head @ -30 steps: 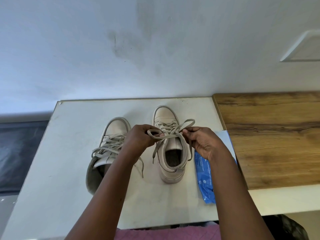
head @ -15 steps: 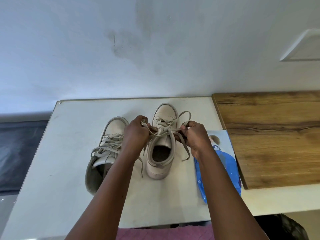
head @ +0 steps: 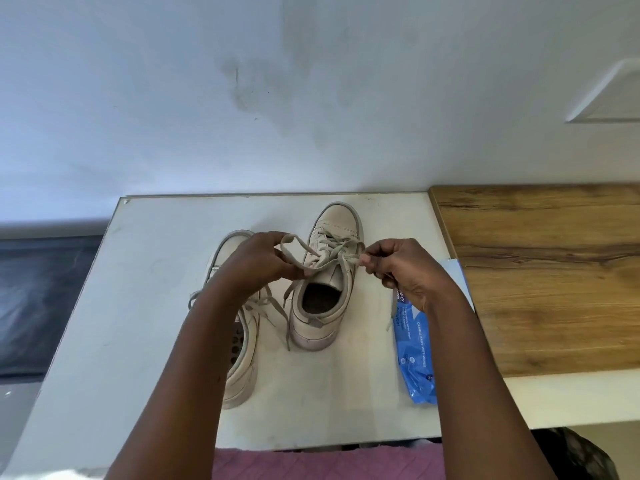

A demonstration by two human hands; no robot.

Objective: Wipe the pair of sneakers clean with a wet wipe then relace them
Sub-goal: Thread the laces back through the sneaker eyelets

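Above the right sneaker, the left hand and right hand are each pinching its lace loops.

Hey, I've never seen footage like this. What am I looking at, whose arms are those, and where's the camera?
There is no machine here. A person wears a camera on the head, and it looks down at their own arms, so there is only this one view. The left hand holds a loop of the lace and the right hand pinches its other side, above one sneaker. The second sneaker sits beside it, partly hidden by the left forearm. Both rest on a white table, with a blue wet wipes pack on the right, next to a wooden top.
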